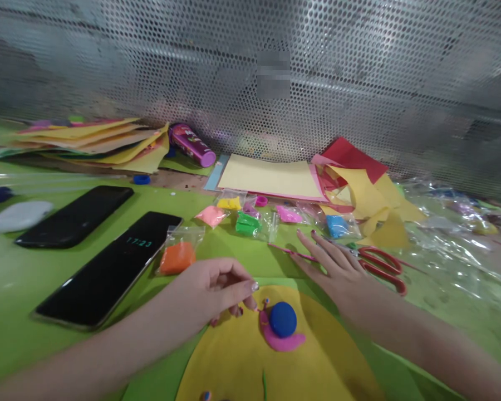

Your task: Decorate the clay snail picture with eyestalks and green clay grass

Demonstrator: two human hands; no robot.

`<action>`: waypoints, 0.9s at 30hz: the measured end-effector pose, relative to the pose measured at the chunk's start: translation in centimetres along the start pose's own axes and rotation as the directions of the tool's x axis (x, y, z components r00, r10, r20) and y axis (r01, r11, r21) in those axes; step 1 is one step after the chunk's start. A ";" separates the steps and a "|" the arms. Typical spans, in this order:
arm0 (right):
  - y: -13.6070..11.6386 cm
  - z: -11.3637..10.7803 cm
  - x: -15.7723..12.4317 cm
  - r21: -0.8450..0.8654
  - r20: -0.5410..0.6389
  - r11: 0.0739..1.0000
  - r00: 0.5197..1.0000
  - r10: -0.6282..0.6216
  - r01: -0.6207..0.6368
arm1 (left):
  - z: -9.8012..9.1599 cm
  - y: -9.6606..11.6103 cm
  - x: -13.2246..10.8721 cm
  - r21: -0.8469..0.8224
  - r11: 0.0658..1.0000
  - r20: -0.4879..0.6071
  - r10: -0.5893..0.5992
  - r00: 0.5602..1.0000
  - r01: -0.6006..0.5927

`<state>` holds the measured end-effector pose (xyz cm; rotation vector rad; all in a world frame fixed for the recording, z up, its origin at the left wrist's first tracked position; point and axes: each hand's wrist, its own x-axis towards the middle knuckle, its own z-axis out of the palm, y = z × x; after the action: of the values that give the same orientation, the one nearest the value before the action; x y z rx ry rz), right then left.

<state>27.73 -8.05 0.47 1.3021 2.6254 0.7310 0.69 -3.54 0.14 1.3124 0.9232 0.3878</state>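
Note:
A snail figure with a pink clay body [283, 340] and a round blue cap [283, 319] as its shell lies on a yellow paper shape [229, 356]. My left hand [221, 289] is closed, with thumb and finger pinched together beside the snail's head. Whatever sits between those fingertips is too small to make out. Stretched out with fingers apart, my right hand [334, 267] reaches over a thin pink stick [281, 249]. Red-handled scissors [379, 262] lie partly hidden behind that hand. A thin green clay strand [264, 384] shows lower on the yellow paper.
Two black phones [108, 273] and a bag of orange clay [177, 257] lie at left. Several small clay bags, one with green clay [247, 223], stand beyond my hands. Paper sheets [271, 175], a purple canister [191, 145] and crumpled plastic [446, 239] line the perforated metal panel [217, 67].

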 end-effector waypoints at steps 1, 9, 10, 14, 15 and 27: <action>0.2 -0.2 0.2 0.018 0.011 1.000 1.000 -0.005 0.005 | 0.0 0.1 0.0 0.004 1.000 -0.001 -0.007 1.000 0.007; 1.4 -1.6 -0.1 0.134 0.037 0.991 0.999 -0.010 0.005 | 0.4 1.2 -0.7 0.017 0.999 -0.025 -0.045 0.999 0.046; 1.4 -1.4 0.0 0.118 0.031 0.993 0.999 -0.016 0.012 | 0.4 1.2 -0.8 0.016 0.999 -0.022 -0.046 0.999 0.046; 1.3 -0.6 0.0 0.051 0.028 0.998 0.999 -0.031 0.029 | 0.4 1.2 -0.7 -0.001 0.999 -0.017 -0.041 0.999 0.041; 1.4 -0.5 -0.1 0.046 0.031 0.998 0.999 -0.039 0.038 | 0.4 1.1 -0.6 0.003 0.999 -0.017 -0.045 0.999 0.045; 1.5 -0.4 -0.2 0.028 0.078 0.999 0.996 -0.049 0.047 | 0.6 0.9 -0.6 -0.013 0.998 -0.046 -0.056 0.997 0.056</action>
<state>28.82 -7.59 1.51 1.2439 2.6023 0.6265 0.95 -4.16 1.16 1.2682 0.9929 0.3810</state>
